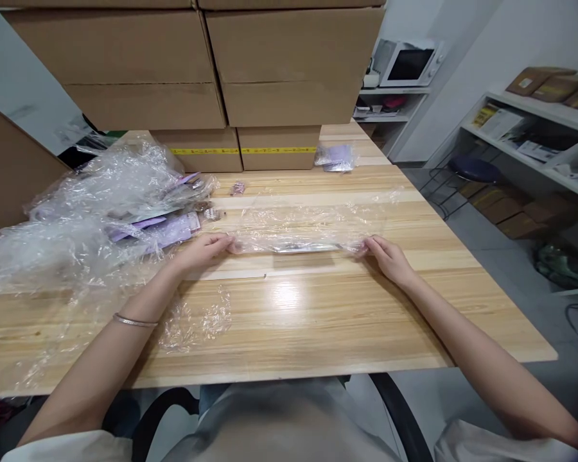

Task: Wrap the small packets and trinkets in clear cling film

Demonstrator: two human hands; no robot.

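A sheet of clear plastic film (313, 221) is stretched across the wooden table in front of me. My left hand (210, 247) pinches its near left corner, and my right hand (384, 255) pinches the near right corner. Along the near edge, between the hands, a thin flat item (308, 246) shows through the film; its kind is hard to make out. Beside my left hand lie purple packets (173, 231) and a small clear-wrapped item (212, 214). Another small wrapped item (237, 188) sits farther back.
A large heap of crumpled clear film (101, 186) covers the table's left side. Stacked cardboard boxes (289, 64) rise at the back, with a purple packet (338, 157) to their right. Loose film (197, 321) lies near the front edge of the wooden table (341, 321).
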